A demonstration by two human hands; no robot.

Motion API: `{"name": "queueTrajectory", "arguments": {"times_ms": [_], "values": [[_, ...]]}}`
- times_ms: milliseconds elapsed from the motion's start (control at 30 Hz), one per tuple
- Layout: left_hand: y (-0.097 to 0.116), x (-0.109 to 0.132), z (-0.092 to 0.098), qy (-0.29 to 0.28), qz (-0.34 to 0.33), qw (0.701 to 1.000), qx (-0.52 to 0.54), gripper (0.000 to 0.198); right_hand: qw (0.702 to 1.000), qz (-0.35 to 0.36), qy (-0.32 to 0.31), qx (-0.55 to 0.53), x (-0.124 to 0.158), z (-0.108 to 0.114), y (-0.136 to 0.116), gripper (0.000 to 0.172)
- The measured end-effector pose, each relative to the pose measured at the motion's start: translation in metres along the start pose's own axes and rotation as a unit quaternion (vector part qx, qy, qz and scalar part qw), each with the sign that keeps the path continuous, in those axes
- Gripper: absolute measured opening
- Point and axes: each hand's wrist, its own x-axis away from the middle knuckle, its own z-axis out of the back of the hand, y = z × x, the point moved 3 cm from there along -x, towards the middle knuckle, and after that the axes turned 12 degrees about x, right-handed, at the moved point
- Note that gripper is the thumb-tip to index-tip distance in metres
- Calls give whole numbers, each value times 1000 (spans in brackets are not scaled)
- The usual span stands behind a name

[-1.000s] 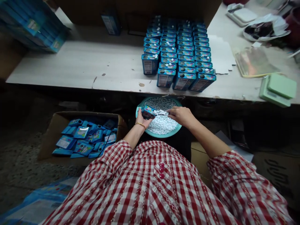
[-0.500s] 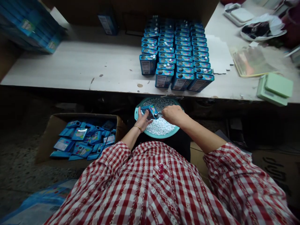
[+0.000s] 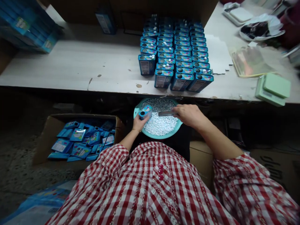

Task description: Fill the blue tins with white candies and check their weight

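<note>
My left hand [image 3: 138,122] is closed around a small blue box [image 3: 145,112], held over the left rim of a teal bowl [image 3: 178,126] that sits in my lap. The bowl is full of small white tablets [image 3: 159,125]. My right hand [image 3: 187,114] is closed on a flat grey strip-like tool [image 3: 165,113] that points left across the tablets toward the box. Box and tool tip are a short gap apart.
Rows of several upright blue boxes [image 3: 175,53] stand on the white table [image 3: 70,68] ahead. A cardboard carton [image 3: 47,140] of flat blue boxes sits on the floor at my left. A green scale [image 3: 273,89], a clear bag and a tray lie at the table's right.
The box has turned from lying on its side to a more upright hold at the bowl's left rim. My right hand has drawn back to the right, now showing the grey tool.
</note>
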Motion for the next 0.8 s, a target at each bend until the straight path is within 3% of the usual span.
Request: {"name": "queueTrajectory", "arguments": {"times_ms": [67, 133, 200, 300, 400, 533, 633, 800], "values": [[-5, -5, 8, 34, 24, 999, 30, 37, 998, -51, -46, -6, -3, -40, 11, 27], [-13, -10, 10, 37, 50, 996, 70, 39, 993, -74, -83, -30, -15, -82, 5, 28], [-22, -13, 5, 21, 76, 993, 90, 41, 993, -65, -84, -60, -31, -113, -17, 29], [-33, -14, -9, 0, 123, 988, 93, 40, 991, -57, -68, -97, -55, -139, -57, 32], [-35, -10, -21, -4, 165, 979, 120, 38, 980, -82, -36, -176, -68, -149, -76, 34], [-20, 1, -22, -44, 178, 969, 167, 43, 962, -90, 4, -259, -68, -154, -68, 33], [-3, 4, -6, -38, 123, 976, 173, 45, 957, -74, 19, -280, -62, -151, -54, 34], [19, -3, 23, 3, 22, 996, 83, 43, 949, -72, 38, -303, -45, -127, -26, 30]]}}
